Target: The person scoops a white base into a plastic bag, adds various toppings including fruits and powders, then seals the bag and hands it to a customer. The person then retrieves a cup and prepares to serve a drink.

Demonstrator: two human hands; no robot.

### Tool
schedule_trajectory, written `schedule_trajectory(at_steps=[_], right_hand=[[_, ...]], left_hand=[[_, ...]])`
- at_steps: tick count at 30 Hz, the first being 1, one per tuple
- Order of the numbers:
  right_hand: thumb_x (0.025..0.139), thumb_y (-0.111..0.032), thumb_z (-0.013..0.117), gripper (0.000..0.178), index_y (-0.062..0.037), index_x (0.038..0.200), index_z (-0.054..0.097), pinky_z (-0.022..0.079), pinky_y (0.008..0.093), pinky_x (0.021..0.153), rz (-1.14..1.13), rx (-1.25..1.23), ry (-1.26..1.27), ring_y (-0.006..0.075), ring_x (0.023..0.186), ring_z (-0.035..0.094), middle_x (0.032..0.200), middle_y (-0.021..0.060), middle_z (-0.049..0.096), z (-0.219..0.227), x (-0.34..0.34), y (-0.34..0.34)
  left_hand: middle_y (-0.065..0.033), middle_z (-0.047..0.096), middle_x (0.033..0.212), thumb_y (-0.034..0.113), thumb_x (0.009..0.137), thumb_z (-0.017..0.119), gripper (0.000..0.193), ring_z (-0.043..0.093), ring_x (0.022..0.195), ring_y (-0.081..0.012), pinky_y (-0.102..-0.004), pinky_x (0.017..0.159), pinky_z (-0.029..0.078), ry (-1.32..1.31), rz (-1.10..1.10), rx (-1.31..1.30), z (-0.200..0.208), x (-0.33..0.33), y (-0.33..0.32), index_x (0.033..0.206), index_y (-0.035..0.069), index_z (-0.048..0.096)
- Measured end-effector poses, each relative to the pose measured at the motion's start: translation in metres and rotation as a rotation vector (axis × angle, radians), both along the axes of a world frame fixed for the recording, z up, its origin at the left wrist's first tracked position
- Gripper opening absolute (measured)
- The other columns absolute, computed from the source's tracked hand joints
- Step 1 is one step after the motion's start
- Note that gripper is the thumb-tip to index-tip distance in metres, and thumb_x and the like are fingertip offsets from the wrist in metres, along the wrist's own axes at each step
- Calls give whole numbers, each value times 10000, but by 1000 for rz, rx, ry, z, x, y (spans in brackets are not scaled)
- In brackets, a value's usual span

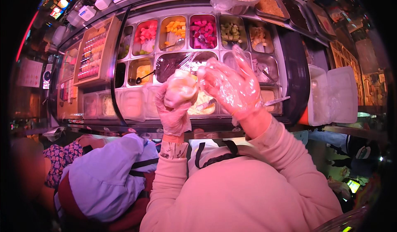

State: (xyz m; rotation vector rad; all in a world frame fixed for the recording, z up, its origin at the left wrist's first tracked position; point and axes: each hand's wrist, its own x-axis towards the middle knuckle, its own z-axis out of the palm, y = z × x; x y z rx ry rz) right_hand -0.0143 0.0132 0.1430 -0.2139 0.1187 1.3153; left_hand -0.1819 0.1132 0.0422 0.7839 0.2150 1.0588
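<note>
In clear gloves, both my hands are raised over a counter of steel food pans. My left hand is closed around a pale, soft, folded piece of dough with a lumpy, gathered top. Just to its right is my right hand, fingers apart, with the fingertips close to the dough's edge; I cannot tell if they touch it. Its glove looks shiny and loose. Beneath the hands sits a pan of creamy pale filling, partly hidden, with a light-coloured utensil lying in it.
Behind are pans of pink cubes, yellow cubes, magenta cubes and green pieces. A wooden case of round sweets stands left. At right is a white lidded box. A person in a lavender top is at my left.
</note>
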Motion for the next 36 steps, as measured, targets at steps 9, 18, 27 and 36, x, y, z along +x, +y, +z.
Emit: schedule_trajectory(at_steps=[9,18,27,36], right_hand=[[859,-175,748,197,-10,759,711,603,425,624,784,-358,-1908,273,720,723,755,120,700,84,24,123],[635,-217,769,252,-109,856,712,548,422,783,-288,687,-2921,317,911,698,964,124,707,65,-24,117],[992,-421,680,487,-130,1378,624,544,396,992,169,-209,-687,155,1160,656,1314,54,668,-95,16,34],[1026,-338,618,388,-100,1333,614,524,460,1062,-203,-117,111,273,1166,664,1310,96,681,-223,40,34]], left_hand=[[-108,532,1449,-183,621,816,958,541,1327,-293,-455,1097,524,42,-218,-115,25,-5,8,1459,146,486],[-123,537,1478,37,860,694,663,529,1353,-326,-528,1172,406,48,-409,-315,-19,-10,22,1486,60,478],[-69,671,1178,265,988,696,455,660,1036,-164,-305,894,534,754,-806,161,65,63,55,1343,8,573],[-297,487,1486,588,994,523,746,502,1366,-444,-505,1136,415,1530,-539,1907,56,186,55,1514,59,448]])
